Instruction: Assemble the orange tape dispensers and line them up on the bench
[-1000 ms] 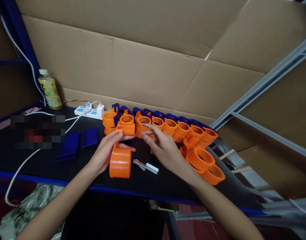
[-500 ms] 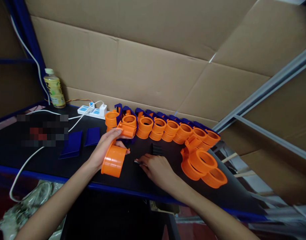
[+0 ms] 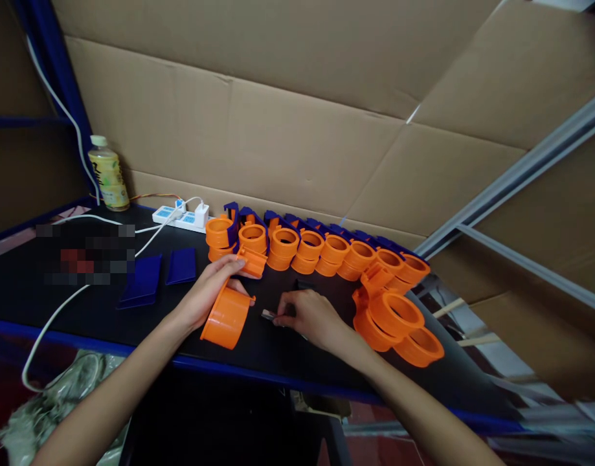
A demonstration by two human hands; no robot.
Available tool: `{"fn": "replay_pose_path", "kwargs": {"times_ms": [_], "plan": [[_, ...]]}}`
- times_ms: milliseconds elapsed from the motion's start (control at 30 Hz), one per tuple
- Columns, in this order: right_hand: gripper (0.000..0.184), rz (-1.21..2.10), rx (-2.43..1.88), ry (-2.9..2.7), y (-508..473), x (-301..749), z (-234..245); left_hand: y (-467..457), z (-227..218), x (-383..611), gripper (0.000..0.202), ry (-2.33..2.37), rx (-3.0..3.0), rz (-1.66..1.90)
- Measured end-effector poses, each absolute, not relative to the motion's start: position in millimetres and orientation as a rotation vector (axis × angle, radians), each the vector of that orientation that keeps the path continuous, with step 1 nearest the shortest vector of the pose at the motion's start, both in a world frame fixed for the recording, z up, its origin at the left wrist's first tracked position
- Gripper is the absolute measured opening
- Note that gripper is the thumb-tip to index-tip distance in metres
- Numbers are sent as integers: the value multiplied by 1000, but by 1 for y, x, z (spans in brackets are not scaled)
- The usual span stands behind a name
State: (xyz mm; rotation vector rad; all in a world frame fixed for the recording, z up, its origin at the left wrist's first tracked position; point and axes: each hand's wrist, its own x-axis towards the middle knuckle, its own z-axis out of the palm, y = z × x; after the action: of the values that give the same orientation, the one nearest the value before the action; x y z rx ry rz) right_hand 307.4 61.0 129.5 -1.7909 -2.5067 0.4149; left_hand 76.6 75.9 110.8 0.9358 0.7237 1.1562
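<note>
One orange ring-shaped part (image 3: 228, 315) sits tilted on its side in my left hand (image 3: 207, 294), fingers wrapped over its top and its open mouth facing toward seven o'clock, low over the black surface (image 3: 83, 310) near the front edge. At three o'clock from it my right hand (image 3: 311, 315) is closed in a pinch on a small grey-and-white tool (image 3: 269, 315), whose tip pokes out toward the ring and lies just apart from it. At twelve o'clock from both hands I see a row of orange rings (image 3: 321, 246) with dark blue pieces behind them, running along the foot of the cardboard wall (image 3: 278, 129). At three o'clock from the right hand lies a loose cluster of larger orange rings (image 3: 399, 320), some overlapping. At nine o'clock from the left hand two flat blue pieces (image 3: 158, 275) lie side by side. Farther off at eleven o'clock are a white power strip (image 3: 180, 217) with a white cable (image 3: 49, 317) trailing off the front edge, and a drink bottle (image 3: 108, 173) standing upright in the corner.
</note>
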Motion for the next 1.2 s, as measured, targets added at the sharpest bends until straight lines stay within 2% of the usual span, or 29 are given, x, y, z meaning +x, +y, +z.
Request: {"fn": "replay_pose_path", "kwargs": {"times_ms": [167, 333, 500, 667, 800, 1033, 1200], "plan": [[8, 623, -1627, -2495, 77, 316, 132, 71, 115, 79, 27, 707, 960, 1129], [20, 659, -1401, -2310, 87, 327, 158, 72, 110, 79, 28, 760, 950, 1162], [22, 540, -1200, -2268, 87, 317, 179, 75, 101, 80, 31, 788, 1050, 1073], [14, 373, -1197, -2274, 93, 304, 168, 75, 99, 82, 35, 758, 1122, 1031], [15, 336, -1209, -2250, 99, 300, 157, 75, 97, 82, 35, 749, 1182, 1028], [29, 372, -1097, -2181, 113, 283, 143, 74, 98, 85, 31, 792, 1098, 1078], [54, 295, -1275, -2179, 125, 284, 132, 74, 106, 79, 34, 751, 856, 1215]]}}
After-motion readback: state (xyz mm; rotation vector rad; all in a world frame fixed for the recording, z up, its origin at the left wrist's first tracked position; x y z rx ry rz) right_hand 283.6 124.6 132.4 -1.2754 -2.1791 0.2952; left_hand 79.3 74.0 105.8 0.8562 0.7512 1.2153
